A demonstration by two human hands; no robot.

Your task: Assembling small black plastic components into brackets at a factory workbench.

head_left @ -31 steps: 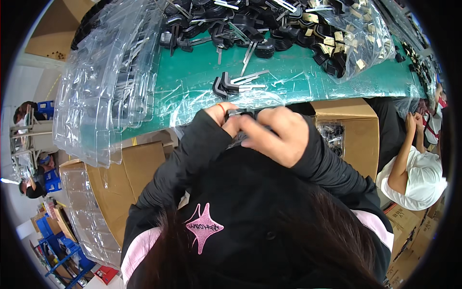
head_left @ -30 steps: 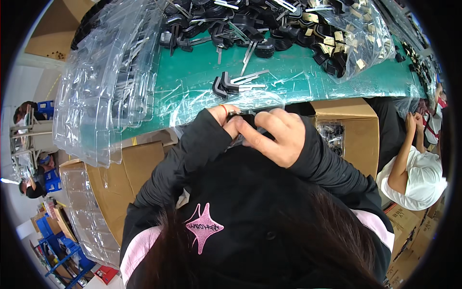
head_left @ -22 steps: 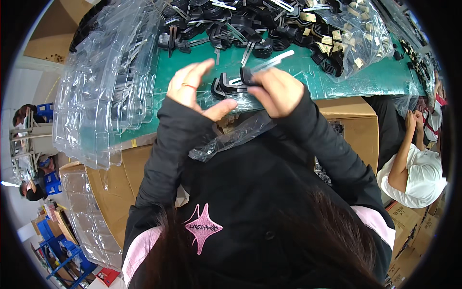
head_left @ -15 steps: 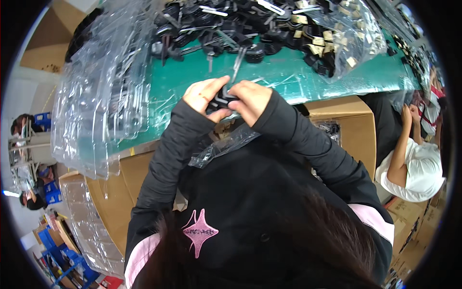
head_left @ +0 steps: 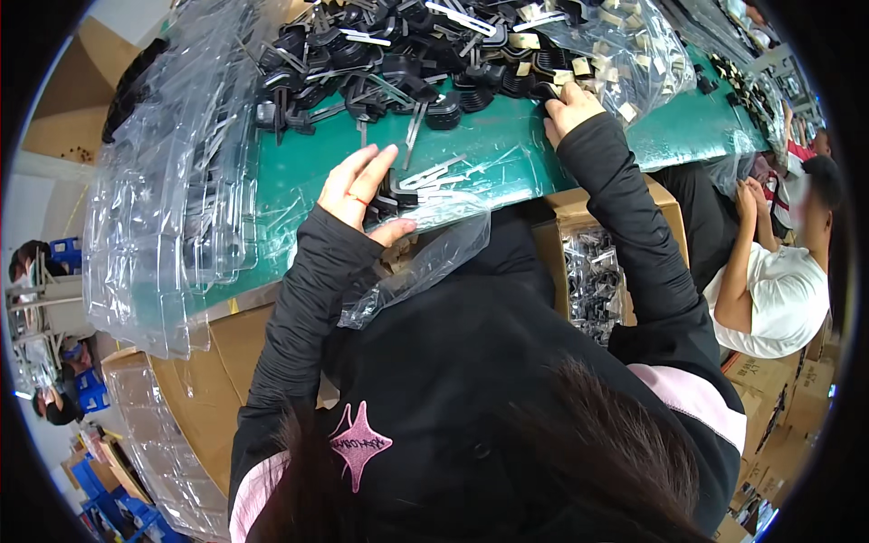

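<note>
Green tabletop point(head_left: 507, 158), shiny with creased clear film in places, crosses the far half of the scene; stacked clear plastic trays point(head_left: 163, 226) stand along its left side, and a person in a white shirt point(head_left: 774, 299) is farther right. At the far edge lies a loose heap of black pieces point(head_left: 398, 68), pointing every which way. Each looks like a dark, rounded, bent body, some with ribbed sides, and many have a flat silver strip with a long slot sticking out. Toward the far right, beige patches point(head_left: 525, 41) sit on several of them, and a clear bag point(head_left: 674, 68) holds more of the same

Near the middle of the table edge, a small cluster of black pieces point(head_left: 391, 199) lies close together, corners to the left, pale slotted strips fanning to the right. Around its left side is the left hand point(head_left: 350, 195), thumb and fingers wide apart; whether they press on the cluster I cannot tell. Farther right and farther off, the right hand point(head_left: 575, 113) reaches to the right end of the heap, fingers bent beside a dark piece point(head_left: 545, 91); whether they grip it I cannot tell. Near right, below the table edge, a cardboard box point(head_left: 665, 213) holds packed dark pieces point(head_left: 593, 281)
</note>
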